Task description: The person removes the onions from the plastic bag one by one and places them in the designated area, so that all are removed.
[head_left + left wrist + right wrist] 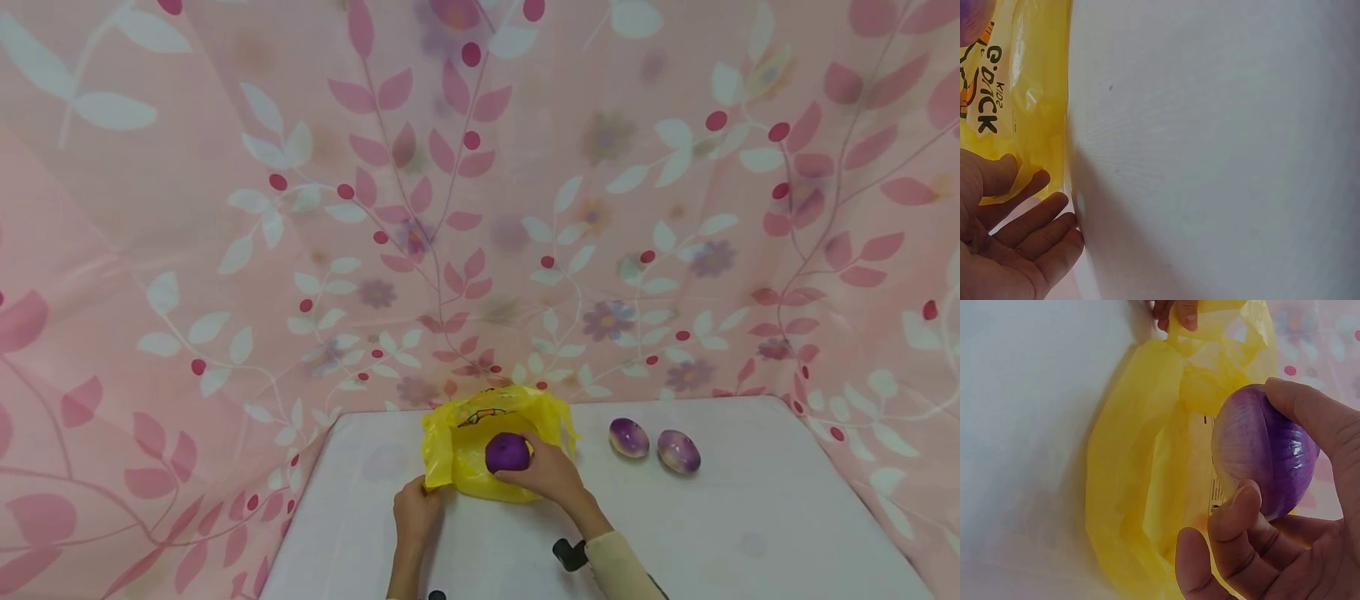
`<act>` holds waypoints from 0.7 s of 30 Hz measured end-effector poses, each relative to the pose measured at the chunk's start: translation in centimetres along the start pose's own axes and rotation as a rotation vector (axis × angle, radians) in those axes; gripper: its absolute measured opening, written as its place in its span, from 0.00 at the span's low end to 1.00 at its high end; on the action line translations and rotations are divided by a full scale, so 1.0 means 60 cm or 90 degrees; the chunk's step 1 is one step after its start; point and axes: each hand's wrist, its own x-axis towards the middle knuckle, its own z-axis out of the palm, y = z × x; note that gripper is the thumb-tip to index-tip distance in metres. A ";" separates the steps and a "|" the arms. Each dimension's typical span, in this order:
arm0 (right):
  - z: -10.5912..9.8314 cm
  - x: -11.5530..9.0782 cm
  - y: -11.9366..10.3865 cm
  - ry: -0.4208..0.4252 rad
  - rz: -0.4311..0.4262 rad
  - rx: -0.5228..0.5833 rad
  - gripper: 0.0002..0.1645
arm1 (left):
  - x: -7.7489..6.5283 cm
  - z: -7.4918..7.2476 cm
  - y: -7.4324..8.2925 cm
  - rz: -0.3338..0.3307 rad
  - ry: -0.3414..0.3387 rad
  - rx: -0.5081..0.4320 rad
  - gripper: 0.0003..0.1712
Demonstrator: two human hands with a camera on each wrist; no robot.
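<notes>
A yellow plastic bag [487,487] with dark print lies on the white table, its mouth facing me. My left hand [416,510] pinches the near left edge of the bag between thumb and index finger; in the left wrist view its other fingers [1054,234] are spread. A glossy purple onion [1266,450] is held in my right hand [551,477], between the thumb and fingers. In the head view this onion is in front of the bag's opening; how far inside it is, I cannot tell.
Two more purple-and-white onions [628,437] [678,452] lie to the right of the bag on the white table [750,517]. A pink curtain [480,208] with leaf and flower print hangs behind it. A black wrist device [570,554] sits by my right sleeve.
</notes>
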 end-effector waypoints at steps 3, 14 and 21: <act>-0.005 -0.004 0.001 -0.001 -0.003 0.003 0.53 | 0.000 0.000 0.000 0.002 0.001 -0.001 0.06; -0.013 -0.016 0.007 0.000 0.002 -0.004 0.53 | 0.001 0.002 -0.005 0.005 -0.001 0.001 0.06; -0.014 -0.023 0.015 0.000 0.014 -0.004 0.54 | 0.001 0.004 -0.008 0.010 0.004 -0.003 0.08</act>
